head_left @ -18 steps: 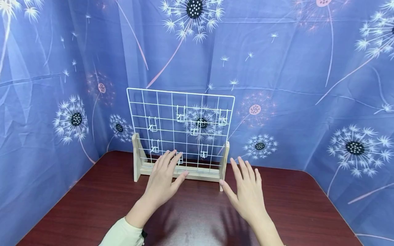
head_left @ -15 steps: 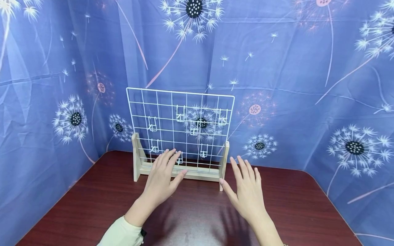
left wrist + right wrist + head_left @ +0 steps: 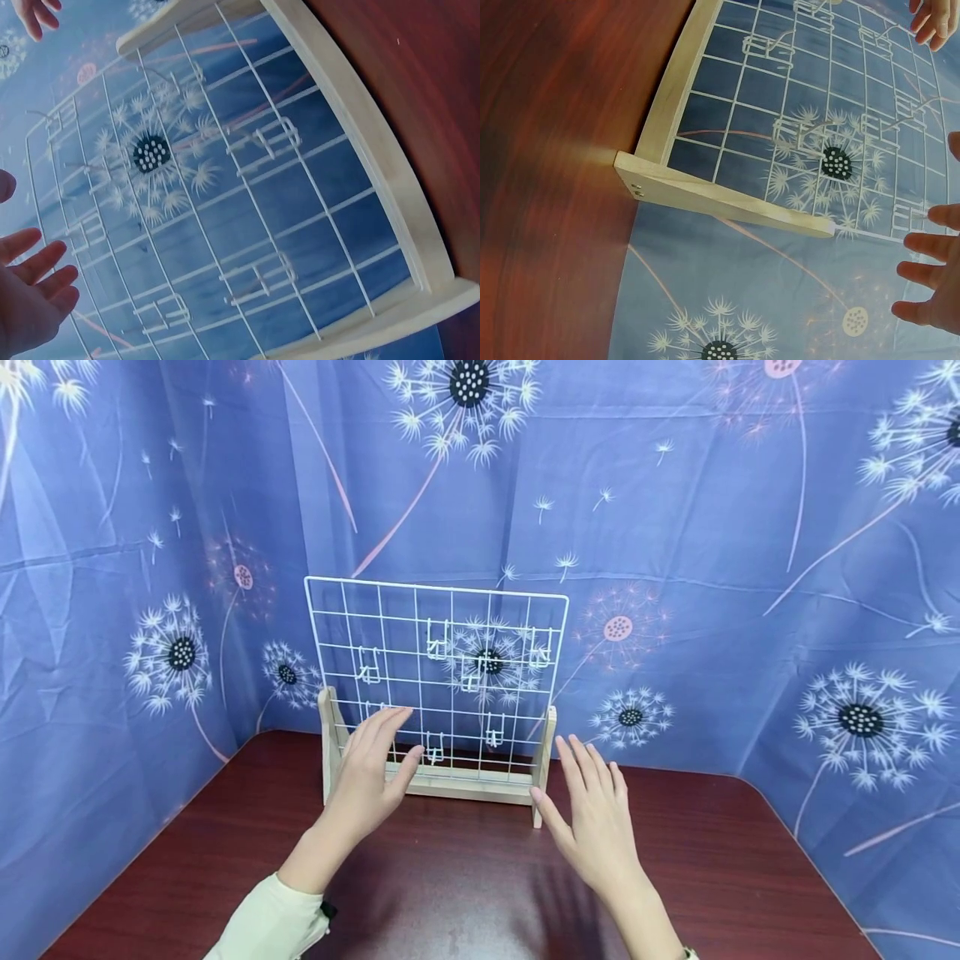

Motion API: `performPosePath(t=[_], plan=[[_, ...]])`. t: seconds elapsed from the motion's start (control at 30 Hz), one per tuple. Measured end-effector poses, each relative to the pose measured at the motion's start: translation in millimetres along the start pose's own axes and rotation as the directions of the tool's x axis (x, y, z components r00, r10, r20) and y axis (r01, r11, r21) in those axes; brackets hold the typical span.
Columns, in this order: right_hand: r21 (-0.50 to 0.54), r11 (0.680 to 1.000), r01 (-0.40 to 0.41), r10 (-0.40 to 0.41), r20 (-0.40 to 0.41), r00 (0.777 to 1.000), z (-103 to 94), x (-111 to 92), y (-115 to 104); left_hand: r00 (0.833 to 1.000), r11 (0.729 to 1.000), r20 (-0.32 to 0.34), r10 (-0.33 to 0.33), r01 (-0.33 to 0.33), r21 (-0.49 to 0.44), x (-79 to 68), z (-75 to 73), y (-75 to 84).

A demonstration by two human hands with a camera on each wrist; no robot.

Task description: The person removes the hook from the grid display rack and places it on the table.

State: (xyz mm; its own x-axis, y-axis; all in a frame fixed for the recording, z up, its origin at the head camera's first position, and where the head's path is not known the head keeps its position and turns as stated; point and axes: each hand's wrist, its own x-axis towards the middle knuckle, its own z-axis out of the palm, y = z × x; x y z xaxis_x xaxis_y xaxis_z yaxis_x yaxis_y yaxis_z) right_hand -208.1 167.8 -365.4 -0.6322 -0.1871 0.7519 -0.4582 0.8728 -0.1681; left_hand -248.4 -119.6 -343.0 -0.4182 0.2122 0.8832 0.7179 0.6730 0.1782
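A white wire grid panel [image 3: 435, 587] stands upright in a pale wooden base [image 3: 468, 787] at the back of the table. Several small white wire hooks [image 3: 435, 750] hang from its bars. My left hand [image 3: 367, 768] is in the air before the panel's lower left, fingers extended, thumb apart and nothing held; it hides one hook in the head view. My right hand [image 3: 598, 818], also bare, hovers off the right wooden post [image 3: 545, 752] with fingers spread. The left wrist view has the left hand [image 3: 34, 300] beside the grid; the right wrist view has the right hand [image 3: 934, 277] likewise.
Beneath is a dark red wood-grain table [image 3: 450, 877] with rounded back corners. A blue curtain [image 3: 675, 543] printed with dandelions surrounds the back and sides, close behind the panel. Shadows of both hands fall on the tabletop.
My left hand has moved left, uncovering the lower middle hook and covering the lower left one. My right hand is nearly still, and the head view has shifted slightly.
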Motion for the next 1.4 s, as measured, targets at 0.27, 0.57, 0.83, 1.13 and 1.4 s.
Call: performPosePath(t=[0.27,0.57,0.83,1.13,1.4], plan=[[0.025,1.000,-0.012,0.012,0.004,1.000,1.5,6.0,-1.4,0.997,1.000,-0.072,0.008,-0.009,-0.009,8.7,-9.0,-15.4],[0.043,0.999,-0.004,0.004,-0.005,1.000,5.5,9.2,-0.2,0.986,0.997,-0.165,-0.009,-0.003,-0.074,13.9,-12.7,-32.9],[0.065,0.998,-0.012,0.012,0.004,1.000,8.6,11.7,0.4,0.970,0.986,-0.197,-0.139,0.118,-0.116,11.9,-17.7,-48.1],[0.083,0.996,-0.015,0.014,0.015,1.000,13.0,12.2,1.8,0.934,0.957,-0.229,-0.274,0.243,-0.156,6.1,-24.7,-73.7],[0.113,0.993,-0.023,0.021,0.017,1.000,18.1,10.2,2.7,0.903,0.918,-0.218,-0.370,0.320,-0.234,5.2,-27.3,-97.2]])
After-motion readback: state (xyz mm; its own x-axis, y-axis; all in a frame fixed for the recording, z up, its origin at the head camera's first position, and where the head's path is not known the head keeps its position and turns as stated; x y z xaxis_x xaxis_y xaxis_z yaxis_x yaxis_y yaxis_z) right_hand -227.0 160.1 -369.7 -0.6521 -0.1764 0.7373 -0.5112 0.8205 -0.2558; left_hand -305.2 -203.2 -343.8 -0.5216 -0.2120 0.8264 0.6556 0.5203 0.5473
